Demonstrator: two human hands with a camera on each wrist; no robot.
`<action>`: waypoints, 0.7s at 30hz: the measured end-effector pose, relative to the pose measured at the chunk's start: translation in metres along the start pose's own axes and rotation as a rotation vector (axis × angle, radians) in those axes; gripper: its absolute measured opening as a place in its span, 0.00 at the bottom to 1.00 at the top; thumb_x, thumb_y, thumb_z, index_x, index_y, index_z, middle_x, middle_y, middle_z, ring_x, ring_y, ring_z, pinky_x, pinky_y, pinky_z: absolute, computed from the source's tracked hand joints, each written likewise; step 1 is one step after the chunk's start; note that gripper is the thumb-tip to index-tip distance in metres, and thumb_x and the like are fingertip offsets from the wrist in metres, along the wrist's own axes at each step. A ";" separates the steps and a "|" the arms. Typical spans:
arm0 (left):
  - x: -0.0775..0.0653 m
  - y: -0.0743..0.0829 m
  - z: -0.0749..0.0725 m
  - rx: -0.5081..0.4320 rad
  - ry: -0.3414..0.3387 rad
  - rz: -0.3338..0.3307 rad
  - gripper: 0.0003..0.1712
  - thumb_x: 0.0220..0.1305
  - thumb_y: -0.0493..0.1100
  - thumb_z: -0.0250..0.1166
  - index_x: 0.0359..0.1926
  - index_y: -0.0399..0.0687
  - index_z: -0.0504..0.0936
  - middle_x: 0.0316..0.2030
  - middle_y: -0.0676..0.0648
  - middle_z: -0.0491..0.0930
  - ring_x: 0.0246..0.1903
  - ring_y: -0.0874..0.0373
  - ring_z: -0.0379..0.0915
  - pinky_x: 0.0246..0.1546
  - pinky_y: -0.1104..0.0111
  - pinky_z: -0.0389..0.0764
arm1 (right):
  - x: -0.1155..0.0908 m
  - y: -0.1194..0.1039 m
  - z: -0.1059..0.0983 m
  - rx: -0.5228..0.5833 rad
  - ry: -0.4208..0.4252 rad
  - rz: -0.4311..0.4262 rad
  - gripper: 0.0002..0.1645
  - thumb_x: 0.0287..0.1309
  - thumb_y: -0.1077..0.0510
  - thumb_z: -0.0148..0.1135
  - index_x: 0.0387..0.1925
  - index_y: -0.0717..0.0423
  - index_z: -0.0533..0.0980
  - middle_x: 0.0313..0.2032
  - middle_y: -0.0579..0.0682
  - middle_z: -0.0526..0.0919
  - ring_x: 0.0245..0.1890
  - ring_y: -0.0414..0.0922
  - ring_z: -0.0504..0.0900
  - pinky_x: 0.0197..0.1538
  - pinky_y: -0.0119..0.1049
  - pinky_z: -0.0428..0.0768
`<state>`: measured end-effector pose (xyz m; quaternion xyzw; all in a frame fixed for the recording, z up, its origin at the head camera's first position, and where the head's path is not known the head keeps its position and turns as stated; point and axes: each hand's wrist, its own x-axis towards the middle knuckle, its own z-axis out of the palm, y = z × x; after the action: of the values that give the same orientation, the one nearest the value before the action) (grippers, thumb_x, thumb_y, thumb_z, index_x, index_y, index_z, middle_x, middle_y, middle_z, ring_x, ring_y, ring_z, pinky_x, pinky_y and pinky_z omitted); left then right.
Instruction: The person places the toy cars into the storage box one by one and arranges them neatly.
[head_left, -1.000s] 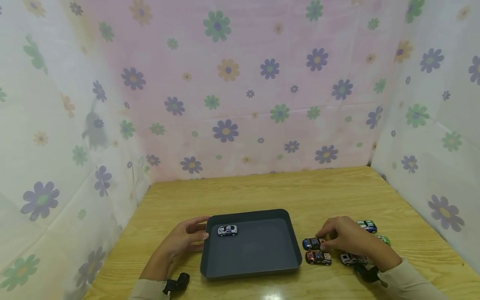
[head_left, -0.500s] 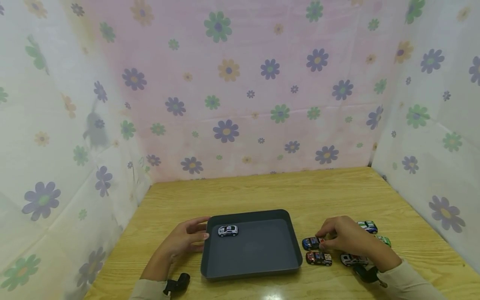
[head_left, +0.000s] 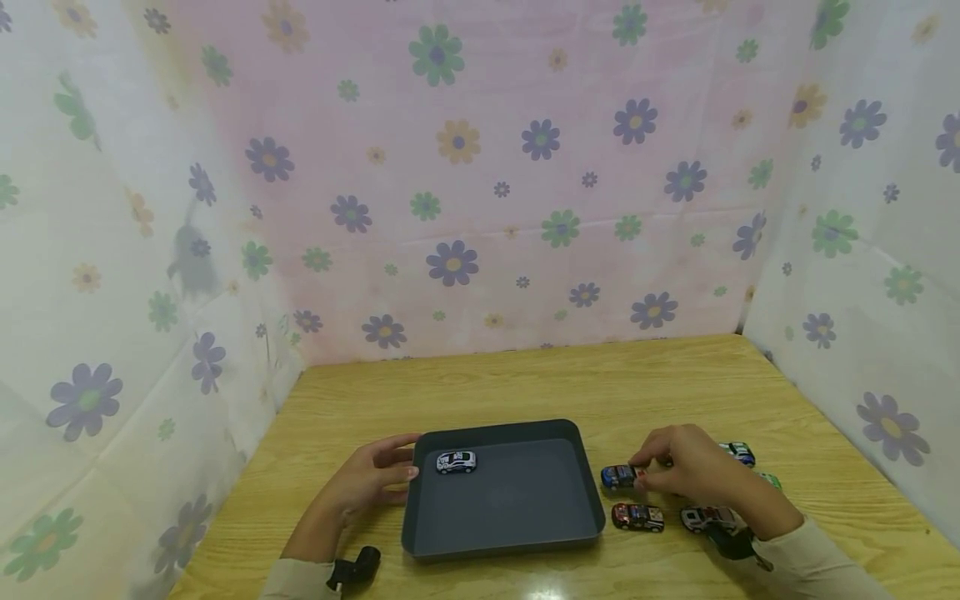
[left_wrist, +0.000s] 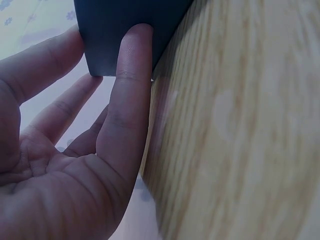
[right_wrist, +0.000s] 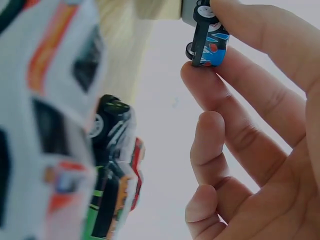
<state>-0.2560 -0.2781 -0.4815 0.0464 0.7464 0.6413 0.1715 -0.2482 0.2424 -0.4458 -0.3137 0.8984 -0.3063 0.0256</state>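
Note:
Between thumb and fingers, my right hand [head_left: 693, 468] pinches a blue toy car [head_left: 617, 477], just right of the dark grey tray [head_left: 517, 504]. In the right wrist view the car [right_wrist: 213, 49] shows its wheels and blue side, lifted off the tabletop. At the tray's left side my left hand [head_left: 366, 477] touches the outer wall with straight fingers; the left wrist view shows its fingertips against the dark wall [left_wrist: 120, 15]. A white-and-black toy car [head_left: 456, 462] sits inside the tray near its far left corner.
A red toy car [head_left: 637, 517] stands on the wooden table [head_left: 525, 383] nearer me. A silver-white car [head_left: 703, 518] lies under my right wrist. Beyond the hand are a white, green and blue car [head_left: 738, 452] and a green one [head_left: 771, 481], partly hidden. Flowered cloth [head_left: 517, 167] walls the table.
My right hand has raised the blue car slightly and moved it a little away from the red car. The left hand and the tray stay where they were.

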 end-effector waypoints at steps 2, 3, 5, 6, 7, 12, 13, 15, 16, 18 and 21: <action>0.000 0.000 0.000 -0.003 -0.002 0.001 0.42 0.68 0.42 0.72 0.78 0.47 0.65 0.72 0.29 0.65 0.66 0.43 0.73 0.50 0.50 0.88 | 0.001 -0.001 -0.001 -0.001 0.007 -0.001 0.11 0.63 0.47 0.73 0.45 0.43 0.89 0.43 0.40 0.88 0.32 0.31 0.80 0.35 0.31 0.80; 0.000 0.000 0.000 -0.004 -0.004 0.001 0.42 0.68 0.42 0.71 0.78 0.47 0.65 0.72 0.29 0.66 0.65 0.43 0.74 0.50 0.50 0.88 | 0.001 -0.002 -0.002 -0.003 0.012 0.002 0.11 0.62 0.47 0.74 0.45 0.43 0.89 0.43 0.40 0.88 0.31 0.31 0.79 0.34 0.31 0.80; 0.001 0.000 0.000 -0.008 -0.008 -0.002 0.41 0.68 0.41 0.71 0.78 0.47 0.65 0.72 0.29 0.66 0.64 0.45 0.75 0.50 0.50 0.88 | 0.002 -0.003 -0.003 0.005 0.023 0.010 0.11 0.62 0.46 0.74 0.44 0.43 0.89 0.43 0.40 0.88 0.28 0.32 0.77 0.31 0.31 0.78; 0.001 0.000 0.000 -0.009 -0.008 -0.003 0.41 0.68 0.41 0.71 0.78 0.47 0.65 0.72 0.30 0.66 0.63 0.45 0.76 0.50 0.51 0.88 | 0.002 -0.004 -0.003 0.008 0.028 0.015 0.11 0.61 0.46 0.74 0.44 0.42 0.89 0.42 0.40 0.88 0.26 0.33 0.76 0.30 0.31 0.77; 0.001 0.001 0.000 -0.010 -0.009 -0.005 0.41 0.69 0.41 0.71 0.78 0.47 0.65 0.72 0.30 0.66 0.62 0.46 0.77 0.50 0.51 0.88 | 0.003 -0.004 -0.003 0.008 0.037 0.018 0.10 0.61 0.46 0.75 0.43 0.41 0.89 0.42 0.39 0.88 0.25 0.33 0.75 0.28 0.30 0.75; 0.000 0.001 0.000 -0.007 -0.003 -0.010 0.41 0.68 0.41 0.71 0.78 0.48 0.65 0.72 0.30 0.66 0.62 0.46 0.77 0.50 0.51 0.88 | 0.007 -0.008 -0.004 -0.009 0.063 -0.001 0.10 0.60 0.44 0.75 0.41 0.39 0.88 0.40 0.38 0.87 0.26 0.33 0.75 0.27 0.30 0.76; 0.000 0.001 0.000 -0.006 -0.003 -0.010 0.41 0.68 0.41 0.71 0.78 0.48 0.65 0.72 0.30 0.66 0.62 0.46 0.77 0.50 0.51 0.88 | 0.008 -0.008 -0.005 -0.019 0.065 -0.006 0.10 0.60 0.43 0.75 0.41 0.39 0.88 0.40 0.37 0.87 0.28 0.32 0.77 0.29 0.30 0.77; 0.000 0.001 0.000 -0.010 -0.003 -0.009 0.41 0.68 0.41 0.71 0.78 0.47 0.65 0.72 0.30 0.66 0.61 0.46 0.78 0.50 0.51 0.88 | 0.010 -0.009 -0.005 -0.035 0.066 -0.011 0.10 0.60 0.43 0.75 0.41 0.38 0.88 0.41 0.37 0.87 0.31 0.32 0.79 0.31 0.31 0.79; 0.000 0.001 0.000 -0.011 -0.005 -0.007 0.41 0.68 0.41 0.71 0.78 0.47 0.65 0.72 0.29 0.66 0.61 0.46 0.78 0.50 0.51 0.88 | 0.011 -0.010 -0.005 -0.044 0.068 -0.007 0.10 0.60 0.42 0.75 0.41 0.37 0.88 0.40 0.36 0.87 0.33 0.32 0.80 0.33 0.31 0.80; 0.000 0.001 0.000 -0.015 -0.008 -0.003 0.41 0.68 0.41 0.71 0.78 0.46 0.65 0.72 0.29 0.66 0.61 0.46 0.78 0.49 0.51 0.88 | 0.014 -0.012 -0.005 -0.059 0.071 -0.008 0.10 0.60 0.42 0.75 0.41 0.37 0.88 0.40 0.36 0.87 0.36 0.35 0.83 0.35 0.32 0.81; 0.000 0.001 0.000 -0.019 -0.014 0.003 0.41 0.68 0.41 0.71 0.78 0.46 0.64 0.72 0.29 0.66 0.59 0.46 0.80 0.49 0.51 0.88 | 0.018 -0.014 -0.004 -0.064 0.073 -0.006 0.09 0.59 0.43 0.75 0.41 0.36 0.88 0.40 0.34 0.87 0.39 0.40 0.85 0.37 0.34 0.81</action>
<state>-0.2561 -0.2780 -0.4804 0.0502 0.7389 0.6483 0.1765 -0.2555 0.2256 -0.4319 -0.3059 0.9071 -0.2885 -0.0180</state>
